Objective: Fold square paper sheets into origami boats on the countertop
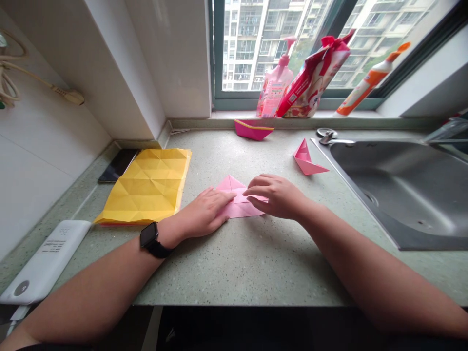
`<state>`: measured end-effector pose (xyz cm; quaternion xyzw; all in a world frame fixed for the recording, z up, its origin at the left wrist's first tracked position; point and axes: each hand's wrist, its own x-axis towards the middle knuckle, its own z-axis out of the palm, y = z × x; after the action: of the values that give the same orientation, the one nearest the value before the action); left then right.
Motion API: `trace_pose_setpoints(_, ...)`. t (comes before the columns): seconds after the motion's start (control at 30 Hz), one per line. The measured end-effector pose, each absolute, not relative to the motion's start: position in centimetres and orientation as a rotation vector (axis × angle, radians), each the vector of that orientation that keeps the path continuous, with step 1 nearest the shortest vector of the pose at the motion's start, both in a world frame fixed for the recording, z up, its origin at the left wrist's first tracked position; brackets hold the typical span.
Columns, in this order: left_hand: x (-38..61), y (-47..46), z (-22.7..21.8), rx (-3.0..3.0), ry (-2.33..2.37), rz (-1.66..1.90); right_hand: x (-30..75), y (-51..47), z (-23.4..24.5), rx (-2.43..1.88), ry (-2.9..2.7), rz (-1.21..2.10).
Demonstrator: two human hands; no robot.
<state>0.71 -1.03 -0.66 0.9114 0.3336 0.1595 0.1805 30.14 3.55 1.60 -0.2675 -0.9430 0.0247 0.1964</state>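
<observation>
A partly folded sheet of pink paper [245,209] lies on the counter between my hands, with a pointed peak at its far side and a straight flap along its near side. My left hand [206,209] rests flat on its left part, fingers stretched out. Over its right part hovers my right hand [274,196], its fingers slightly curled and apart; the fingertips are close to the paper, and I cannot tell whether they touch it. A magenta paper boat [254,130] and a pink paper boat [307,158] stand farther back.
Creased yellow paper [149,183] lies at the left, partly over a dark phone [117,165]. A white power bank [46,261] sits near the left edge. To the right is a steel sink [405,190]. A pump bottle [275,87], a red bag [314,78] and an orange-white bottle [369,83] line the windowsill.
</observation>
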Motion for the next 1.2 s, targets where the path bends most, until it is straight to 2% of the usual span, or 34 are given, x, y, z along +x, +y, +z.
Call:
trace_pose_setpoints(0.23,1.0,-1.0,-0.5,2.521,0.918,0.476,29.0,3.2,-0.1,-0.691,-2.742,0.231)
trace_pose_setpoints(0.57,0.6,-0.8,-0.7,2.747,0.968,0.426,28.9,3.1,0.1,-0.785,-2.754,0.291)
trace_pose_setpoints(1.2,-2.5,0.1,3.1,2.817,1.046,0.276,28.9,3.1,0.1,-0.794,-2.758,0.309)
